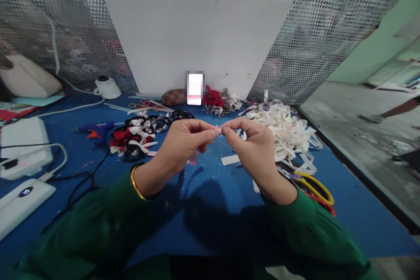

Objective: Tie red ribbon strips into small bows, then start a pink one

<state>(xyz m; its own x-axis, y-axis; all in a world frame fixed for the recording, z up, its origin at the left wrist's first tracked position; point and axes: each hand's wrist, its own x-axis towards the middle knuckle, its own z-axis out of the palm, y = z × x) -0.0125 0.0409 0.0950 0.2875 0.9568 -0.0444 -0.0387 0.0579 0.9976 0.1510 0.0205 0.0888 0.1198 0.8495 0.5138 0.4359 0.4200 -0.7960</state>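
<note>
Over the middle of the blue table, my left hand [188, 140] pinches a thin pink ribbon [193, 157], part of which hangs below its fingers. My right hand [254, 144] is closed too, thumb and forefinger meeting the ribbon at the left fingertips. The small fold between the fingertips is mostly hidden. Left of my hands lies a pile of black hair ties with white and red bows [133, 138]. A white strip [230, 159] rests on the table beneath my right hand.
A heap of white ribbons [282, 129] and yellow-handled scissors [315, 186] lie at right. A blue glue gun [98, 131], cables, a power bank [24, 203] and a white mug [107, 87] are at left. A lit phone [194, 87] leans against the white board [197, 30].
</note>
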